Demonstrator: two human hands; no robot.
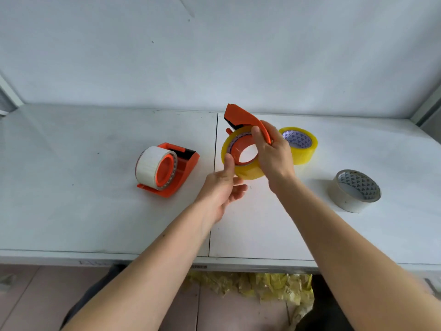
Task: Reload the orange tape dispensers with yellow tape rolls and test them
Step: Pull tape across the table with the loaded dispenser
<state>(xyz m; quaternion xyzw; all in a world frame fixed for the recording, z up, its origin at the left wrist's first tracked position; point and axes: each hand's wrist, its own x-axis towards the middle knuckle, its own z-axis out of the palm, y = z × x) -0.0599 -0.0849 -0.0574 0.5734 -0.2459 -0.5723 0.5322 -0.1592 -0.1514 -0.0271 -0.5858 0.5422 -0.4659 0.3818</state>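
An orange tape dispenser (pixel 241 117) is lifted above the white table, with a yellow tape roll (pixel 248 172) seated on its orange hub. My right hand (pixel 274 151) grips the dispenser's orange handle from the right. The thumb of my left hand (pixel 222 185) presses the yellow roll's left rim while its fingers support the roll from below. A second orange dispenser (pixel 183 170) lies on its side to the left, loaded with a white tape roll (pixel 152 163). Behind my right hand, a second yellow tape roll (pixel 304 151) lies flat on the table.
A loose white tape roll (pixel 355 191) lies flat at the right of the white table (pixel 71 211). A seam runs down the table's middle. Crumpled yellow tape (pixel 262 285) lies on the floor below the front edge. A white wall stands behind.
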